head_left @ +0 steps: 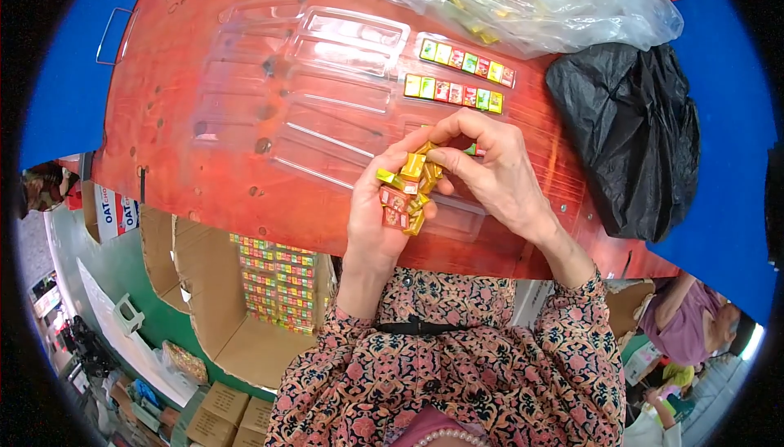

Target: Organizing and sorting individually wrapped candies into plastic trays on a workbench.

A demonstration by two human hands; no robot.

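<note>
My left hand (371, 216) is cupped palm up above the near part of the red table, closed round a heap of small wrapped candies (395, 196), mostly gold with a few red. Over the heap, my right hand (500, 176) pinches a gold-wrapped candy between thumb and forefinger, its other fingers curled. Just beyond the hands lies a clear plastic tray (415, 102) with two full rows of green, yellow and red candies (454, 93). A third row is mostly hidden behind my right hand. Several clear trays (351, 41) without candies spread to the left.
A large clear plastic bag (555, 14) of candies lies along the far edge. A crumpled black bag (629, 136) covers the table's right side. Below the near left edge stands a cardboard carton (214, 300) holding filled trays (278, 283). Another person (686, 320) is at lower right.
</note>
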